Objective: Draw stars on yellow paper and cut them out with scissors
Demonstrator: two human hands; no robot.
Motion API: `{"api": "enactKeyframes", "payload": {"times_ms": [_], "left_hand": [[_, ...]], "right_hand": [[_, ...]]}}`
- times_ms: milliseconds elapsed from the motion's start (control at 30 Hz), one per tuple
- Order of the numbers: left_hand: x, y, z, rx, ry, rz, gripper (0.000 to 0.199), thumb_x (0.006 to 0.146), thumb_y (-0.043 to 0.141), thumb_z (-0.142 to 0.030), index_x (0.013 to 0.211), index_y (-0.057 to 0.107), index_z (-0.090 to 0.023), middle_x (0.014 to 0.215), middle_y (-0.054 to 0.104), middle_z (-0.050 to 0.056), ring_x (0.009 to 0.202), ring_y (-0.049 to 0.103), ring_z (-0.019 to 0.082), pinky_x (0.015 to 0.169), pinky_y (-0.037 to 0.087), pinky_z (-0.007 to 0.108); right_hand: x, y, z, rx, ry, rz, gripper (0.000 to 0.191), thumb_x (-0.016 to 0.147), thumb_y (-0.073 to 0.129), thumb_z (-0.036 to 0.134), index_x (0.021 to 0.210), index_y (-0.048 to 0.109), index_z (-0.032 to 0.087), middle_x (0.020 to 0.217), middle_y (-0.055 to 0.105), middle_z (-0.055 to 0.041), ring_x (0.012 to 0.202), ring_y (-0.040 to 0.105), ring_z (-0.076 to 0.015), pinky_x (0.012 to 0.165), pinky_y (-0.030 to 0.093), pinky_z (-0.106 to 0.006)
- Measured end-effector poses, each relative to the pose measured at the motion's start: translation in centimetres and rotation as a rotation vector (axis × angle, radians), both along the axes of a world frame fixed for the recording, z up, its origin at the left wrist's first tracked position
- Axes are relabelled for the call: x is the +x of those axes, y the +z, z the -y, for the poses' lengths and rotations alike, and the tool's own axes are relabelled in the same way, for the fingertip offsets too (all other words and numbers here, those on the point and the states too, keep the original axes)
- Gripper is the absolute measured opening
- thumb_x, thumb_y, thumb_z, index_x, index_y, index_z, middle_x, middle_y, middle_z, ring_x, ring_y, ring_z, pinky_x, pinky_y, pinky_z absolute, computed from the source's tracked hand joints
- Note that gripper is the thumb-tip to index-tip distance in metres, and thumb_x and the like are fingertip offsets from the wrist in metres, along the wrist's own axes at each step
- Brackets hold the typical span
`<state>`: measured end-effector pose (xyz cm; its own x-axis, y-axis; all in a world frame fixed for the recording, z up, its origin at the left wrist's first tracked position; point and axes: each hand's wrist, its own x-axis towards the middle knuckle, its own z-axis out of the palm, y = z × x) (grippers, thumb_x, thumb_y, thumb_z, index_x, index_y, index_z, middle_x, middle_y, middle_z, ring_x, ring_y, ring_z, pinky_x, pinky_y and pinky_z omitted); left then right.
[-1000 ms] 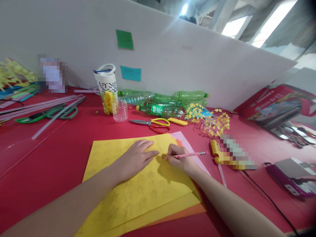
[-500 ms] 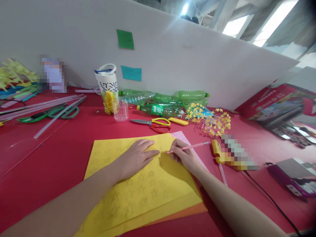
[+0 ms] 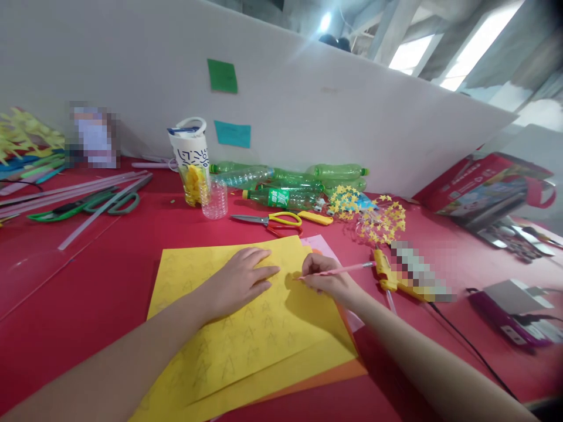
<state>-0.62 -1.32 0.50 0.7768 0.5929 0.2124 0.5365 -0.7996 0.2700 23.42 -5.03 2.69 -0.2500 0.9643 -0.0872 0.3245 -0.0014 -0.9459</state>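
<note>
Yellow paper (image 3: 264,363) covered with rows of pencil-drawn stars lies on the red table, over more yellow, orange and pink sheets. Flat on its upper middle rests my left hand (image 3: 241,281), fingers spread and holding nothing. My right hand (image 3: 328,278) is closed around a pink pencil (image 3: 347,269), whose tip is at the paper just right of my left fingertips. Beyond the paper's far edge lie scissors (image 3: 259,220) with yellow and red handles and a yellow comb-like piece (image 3: 315,218).
Behind stand a white patterned cup (image 3: 192,153) and a clear ribbed cup (image 3: 214,199), beside green bottles (image 3: 303,196). Right are yellow star decorations (image 3: 380,220), a glue gun (image 3: 386,272) and a purple power strip (image 3: 505,319). Green-handled scissors (image 3: 70,208) lie left.
My right hand and the pencil have shifted slightly down, and the pencil lies at a flatter angle. My left hand stays on the paper. The whole view has moved a little.
</note>
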Motion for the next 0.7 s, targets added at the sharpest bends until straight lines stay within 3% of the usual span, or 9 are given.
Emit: {"api": "enactKeyframes", "payload": {"times_ms": [200,367,700], "left_hand": [[0.3,0.1,0.1,0.018,-0.019,0.024,0.034,0.093,0.039,-0.034,0.124,0.053,-0.032,0.136,0.041,0.007,0.124,0.035,0.027,0.101,0.029,0.046],[0.5,0.2,0.1,-0.061,-0.106,0.022,0.034,0.095,0.034,-0.029,0.121,0.054,-0.037,0.136,0.042,0.004,0.123,0.036,0.025,0.1,0.031,0.044],[0.4,-0.2,-0.2,-0.107,-0.093,0.038,0.033,0.094,0.037,-0.027,0.12,0.055,-0.037,0.136,0.042,0.003,0.123,0.037,0.023,0.101,0.03,0.043]], "right_hand": [[0.1,-1.2,0.9,0.042,-0.001,0.001,0.006,0.068,0.053,0.013,0.068,0.05,0.018,0.058,0.049,0.0045,0.05,0.04,-0.0079,0.045,0.027,-0.019],[-0.1,-1.4,1.1,0.068,-0.007,0.011,0.009,0.071,0.052,0.013,0.065,0.047,0.019,0.054,0.048,0.0047,0.049,0.041,-0.0088,0.046,0.027,-0.02],[0.2,-2.2,1.1,0.036,0.055,-0.007,0.011,0.073,0.052,0.011,0.069,0.048,0.019,0.057,0.052,0.0047,0.05,0.041,-0.0084,0.046,0.027,-0.019]]}}
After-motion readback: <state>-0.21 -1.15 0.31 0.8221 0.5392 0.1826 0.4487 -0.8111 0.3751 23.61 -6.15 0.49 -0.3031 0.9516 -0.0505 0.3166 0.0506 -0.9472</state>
